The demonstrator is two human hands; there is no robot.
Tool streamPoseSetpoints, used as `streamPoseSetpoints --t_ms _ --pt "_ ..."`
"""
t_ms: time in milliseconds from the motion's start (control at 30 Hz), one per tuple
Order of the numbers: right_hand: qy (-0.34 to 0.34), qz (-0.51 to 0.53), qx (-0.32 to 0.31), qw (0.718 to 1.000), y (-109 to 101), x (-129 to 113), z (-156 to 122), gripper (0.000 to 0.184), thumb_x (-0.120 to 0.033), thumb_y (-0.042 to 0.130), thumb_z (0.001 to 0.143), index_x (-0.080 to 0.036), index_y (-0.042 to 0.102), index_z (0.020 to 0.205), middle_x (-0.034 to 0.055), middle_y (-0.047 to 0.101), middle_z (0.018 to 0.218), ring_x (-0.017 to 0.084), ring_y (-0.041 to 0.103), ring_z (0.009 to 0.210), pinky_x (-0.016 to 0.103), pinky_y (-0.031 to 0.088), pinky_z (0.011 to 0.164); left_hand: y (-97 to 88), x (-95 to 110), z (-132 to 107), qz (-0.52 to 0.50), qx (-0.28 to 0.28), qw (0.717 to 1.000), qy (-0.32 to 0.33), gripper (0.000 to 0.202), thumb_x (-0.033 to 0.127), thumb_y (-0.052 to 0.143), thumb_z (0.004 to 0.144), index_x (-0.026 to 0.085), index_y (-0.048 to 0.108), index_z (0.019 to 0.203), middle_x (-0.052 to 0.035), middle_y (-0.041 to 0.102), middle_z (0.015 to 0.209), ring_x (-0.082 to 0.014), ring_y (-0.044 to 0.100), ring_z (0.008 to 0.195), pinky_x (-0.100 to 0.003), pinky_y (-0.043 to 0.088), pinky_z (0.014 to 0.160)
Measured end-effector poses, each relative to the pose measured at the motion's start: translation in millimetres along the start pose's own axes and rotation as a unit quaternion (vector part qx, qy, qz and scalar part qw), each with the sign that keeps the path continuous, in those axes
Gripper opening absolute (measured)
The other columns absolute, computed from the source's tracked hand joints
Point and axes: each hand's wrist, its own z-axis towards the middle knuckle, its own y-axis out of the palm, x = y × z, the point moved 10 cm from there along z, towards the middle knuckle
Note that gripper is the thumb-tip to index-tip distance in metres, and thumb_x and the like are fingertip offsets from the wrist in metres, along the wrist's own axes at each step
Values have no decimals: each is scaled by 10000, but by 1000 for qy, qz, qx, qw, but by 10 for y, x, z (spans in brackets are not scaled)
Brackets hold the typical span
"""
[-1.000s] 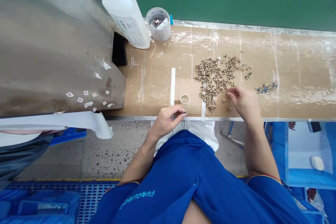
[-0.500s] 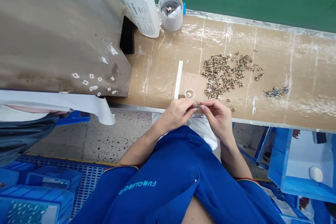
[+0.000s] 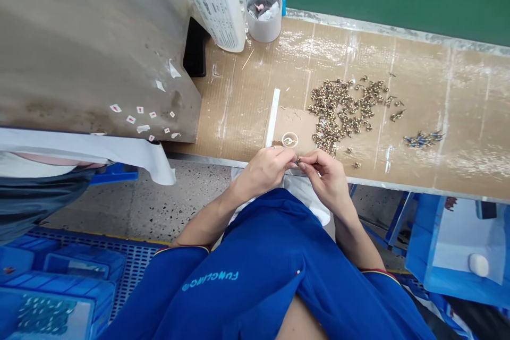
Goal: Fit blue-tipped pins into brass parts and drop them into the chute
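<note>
Over the near edge of the cardboard-topped bench (image 3: 239,101), left hand (image 3: 265,172) and right hand (image 3: 323,175) meet, both clenched in a pinch on a tiny brass fitting (image 3: 298,161); the right hand has come in from beside the brass pile (image 3: 338,111), where it sat a second ago. Ahead of the grip, a small clear ring (image 3: 290,139) lies on the bench. Far ahead and left, a round plastic tub (image 3: 263,26) holds white and pink scraps. Below and right, a blue crate (image 3: 438,276) holds a white oval lump (image 3: 478,264)
</note>
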Motion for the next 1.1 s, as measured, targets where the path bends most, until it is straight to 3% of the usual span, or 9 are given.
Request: streamPoseSetpoints --t_ms 200,300,600,833,1100 --pt "-1 3 -6 1000 81 34 -30 151 -247 586 934 -220 615 788 -3 606 722 150 578 670 289 478 614 33 50 -4 64 -64 996 -11 159 85 499 946 159 583 834 -46 664 759 -184 649 692 -273 457 632" --pt "7 28 7 1000 97 80 -43 165 -280 598 931 -221 603 776 -3 599 710 149 569 653 285 473 592 8 45 -11 51 -44 997 -25 162 82 499 951 158 589 839 -46 678 781 -176 650 698 -266 460 630" --pt "57 149 64 985 41 145 -26 210 -443 719 887 -234 699 883 23 716 827 164 659 686 323 587 654 -240 -5 -60 -100 89 990 -37 132 219 575 1006 154 664 933 -41 738 869 -138 686 770 -236 519 707" --pt "35 138 21 990 51 35 -4 156 -351 693 912 -233 656 816 5 637 755 148 608 653 301 522 609 -285 98 -31 -59 96 993 26 218 175 529 1013 150 620 816 -16 657 751 -115 592 676 -225 456 637" --pt "15 121 -10 992 91 47 -30 139 -212 627 908 -223 586 775 -20 582 700 126 547 611 265 435 565 -160 172 -38 36 45 997 56 239 86 480 980 167 560 770 -14 628 726 -136 575 689 -243 428 645"
